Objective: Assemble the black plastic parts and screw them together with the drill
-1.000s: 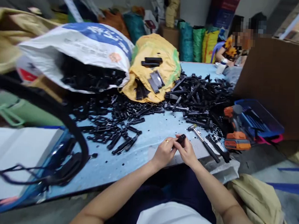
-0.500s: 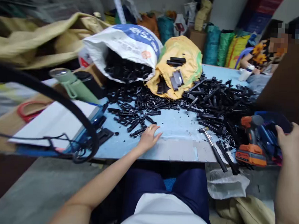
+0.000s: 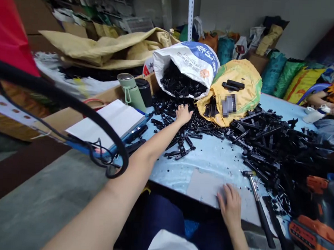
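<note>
My left hand (image 3: 183,114) is stretched far out over the heap of small black plastic parts (image 3: 181,124) in front of the white and blue sack (image 3: 187,62). Its fingers curl down into the parts; what they grip is hidden. My right hand (image 3: 230,203) lies flat and open on a grey patch (image 3: 205,185) near the front edge of the light blue table (image 3: 210,153). It holds nothing. A hammer (image 3: 258,204) lies just right of it.
A large pile of long black parts (image 3: 278,142) covers the right side. A yellow sack (image 3: 236,91) sits behind. An orange drill (image 3: 315,222) lies at the far right. A green bottle (image 3: 131,91) and a white box (image 3: 111,120) stand left. Another person's arm (image 3: 325,101) rests far right.
My left hand reached from the table's front up to the parts by the white sack. My right hand left the blue tray by the drill and came down flat on the table.
</note>
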A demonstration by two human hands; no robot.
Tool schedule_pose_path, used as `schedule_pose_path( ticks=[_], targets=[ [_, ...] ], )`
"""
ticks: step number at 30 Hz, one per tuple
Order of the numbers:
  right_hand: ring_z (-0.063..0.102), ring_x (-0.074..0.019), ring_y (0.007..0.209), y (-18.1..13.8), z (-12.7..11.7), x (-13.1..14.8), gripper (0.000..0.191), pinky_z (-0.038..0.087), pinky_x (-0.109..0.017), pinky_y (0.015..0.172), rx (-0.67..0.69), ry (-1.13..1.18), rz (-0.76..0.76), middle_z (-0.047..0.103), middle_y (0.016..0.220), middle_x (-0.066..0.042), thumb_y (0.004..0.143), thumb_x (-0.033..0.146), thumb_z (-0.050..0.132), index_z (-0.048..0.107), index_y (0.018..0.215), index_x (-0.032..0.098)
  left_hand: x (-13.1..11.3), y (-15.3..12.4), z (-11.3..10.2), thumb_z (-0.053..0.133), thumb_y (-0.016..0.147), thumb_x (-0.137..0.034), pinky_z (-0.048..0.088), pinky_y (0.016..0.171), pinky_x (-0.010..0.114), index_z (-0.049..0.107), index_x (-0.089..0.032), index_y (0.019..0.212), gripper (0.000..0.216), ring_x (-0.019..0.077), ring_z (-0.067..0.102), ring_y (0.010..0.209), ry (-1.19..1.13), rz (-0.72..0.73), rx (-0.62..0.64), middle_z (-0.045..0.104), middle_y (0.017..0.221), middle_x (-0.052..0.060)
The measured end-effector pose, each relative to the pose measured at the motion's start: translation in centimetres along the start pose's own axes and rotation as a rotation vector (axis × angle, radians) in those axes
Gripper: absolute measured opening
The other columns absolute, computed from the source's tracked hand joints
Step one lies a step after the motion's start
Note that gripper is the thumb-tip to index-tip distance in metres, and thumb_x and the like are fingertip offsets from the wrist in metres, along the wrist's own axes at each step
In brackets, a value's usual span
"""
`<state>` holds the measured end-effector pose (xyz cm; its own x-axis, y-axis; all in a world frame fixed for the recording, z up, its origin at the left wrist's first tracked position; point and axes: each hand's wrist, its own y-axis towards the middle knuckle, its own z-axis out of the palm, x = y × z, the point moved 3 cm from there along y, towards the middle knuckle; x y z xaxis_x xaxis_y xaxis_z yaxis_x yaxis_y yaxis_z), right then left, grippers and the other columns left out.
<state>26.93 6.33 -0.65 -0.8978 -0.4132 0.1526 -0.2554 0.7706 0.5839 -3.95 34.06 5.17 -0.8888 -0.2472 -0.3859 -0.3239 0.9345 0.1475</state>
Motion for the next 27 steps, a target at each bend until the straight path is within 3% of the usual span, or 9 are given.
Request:
schedule_pose_path(
  ticks=[4, 7, 12, 16, 19, 22, 24, 27],
  targets=[
    [0.060, -0.0219, 0.086, -1.1, -0.3, 0.7, 0.020, 0.047, -0.038, 0.074, -0.109, -0.033, -0.015, 0.065, 0.092, -0.011, 0.086, 0.026, 0.050, 0.058, 0.103, 0.019, -1.2, 4.6, 1.7, 0.039, 0.084, -0.030, 0.028, 0.101, 0.052, 0.044, -0.013, 0.128, 0.047, 0.0322, 0.025, 0.131, 0.010, 0.022, 0.074, 0.038, 0.138, 0.018],
    [0.061, -0.0203, 0.080, -1.0, -0.8, 0.7, 0.015, 0.046, -0.035, 0.071, -0.099, -0.012, -0.047, 0.066, 0.086, -0.009, 0.085, 0.022, 0.052, 0.060, 0.097, 0.019, -1.6, 7.2, 3.4, 0.040, 0.082, -0.026, 0.020, 0.103, 0.058, 0.053, -0.016, 0.122, 0.043, 0.0337, 0.024, 0.132, 0.040, 0.046, 0.169, 0.040, 0.137, 0.017],
    [0.062, -0.0195, 0.074, -0.9, -1.1, 0.5, 0.013, 0.046, -0.034, 0.068, -0.076, 0.022, -0.079, 0.067, 0.080, -0.007, 0.084, 0.018, 0.051, 0.061, 0.093, 0.020, 0.4, 8.9, 4.4, 0.042, 0.085, -0.039, 0.012, 0.099, 0.068, 0.053, -0.023, 0.122, 0.043, 0.0361, 0.027, 0.129, 0.128, 0.003, 0.226, 0.038, 0.139, 0.015],
    [0.062, -0.0194, 0.072, -0.8, -1.0, 0.5, 0.011, 0.046, -0.034, 0.066, -0.069, 0.024, -0.061, 0.067, 0.077, -0.007, 0.084, 0.017, 0.051, 0.059, 0.091, 0.020, 3.2, 7.1, 2.9, 0.047, 0.082, -0.035, 0.019, 0.095, 0.070, 0.048, -0.023, 0.126, 0.046, 0.0371, 0.025, 0.130, 0.169, -0.050, 0.231, 0.035, 0.140, 0.016],
    [0.061, -0.0190, 0.070, -0.6, -0.9, 0.6, 0.010, 0.045, -0.033, 0.066, -0.088, 0.010, -0.048, 0.066, 0.077, -0.007, 0.083, 0.016, 0.052, 0.059, 0.090, 0.020, 4.8, 4.4, 1.8, 0.046, 0.083, -0.036, 0.022, 0.097, 0.068, 0.048, -0.022, 0.127, 0.046, 0.0355, 0.020, 0.133, 0.175, -0.048, 0.235, 0.033, 0.142, 0.016],
    [0.060, -0.0178, 0.070, -0.3, -0.8, 0.8, 0.008, 0.045, -0.031, 0.066, -0.104, -0.017, -0.068, 0.065, 0.076, -0.007, 0.084, 0.016, 0.052, 0.057, 0.089, 0.018, 5.7, 1.6, 1.0, 0.046, 0.085, -0.036, 0.025, 0.099, 0.064, 0.053, -0.019, 0.120, 0.040, 0.0351, 0.026, 0.131, 0.181, -0.054, 0.259, 0.035, 0.140, 0.017],
    [0.058, -0.0167, 0.069, -0.1, -0.8, 0.9, 0.006, 0.044, -0.030, 0.066, -0.126, -0.029, -0.083, 0.065, 0.074, -0.006, 0.084, 0.016, 0.051, 0.057, 0.086, 0.017, 5.9, 0.0, 0.6, 0.048, 0.085, -0.033, 0.029, 0.098, 0.060, 0.055, -0.019, 0.117, 0.036, 0.0349, 0.034, 0.126, 0.173, -0.034, 0.261, 0.038, 0.138, 0.016],
    [0.056, -0.0149, 0.067, 0.1, -0.5, 0.9, 0.009, 0.042, -0.028, 0.064, -0.148, -0.039, -0.082, 0.064, 0.072, -0.005, 0.086, 0.017, 0.049, 0.057, 0.082, 0.016, 5.9, -1.9, -0.3, 0.050, 0.084, -0.022, 0.036, 0.098, 0.046, 0.043, -0.018, 0.127, 0.043, 0.0290, 0.042, 0.122, 0.147, 0.055, 0.212, 0.043, 0.134, 0.015]
  ],
)
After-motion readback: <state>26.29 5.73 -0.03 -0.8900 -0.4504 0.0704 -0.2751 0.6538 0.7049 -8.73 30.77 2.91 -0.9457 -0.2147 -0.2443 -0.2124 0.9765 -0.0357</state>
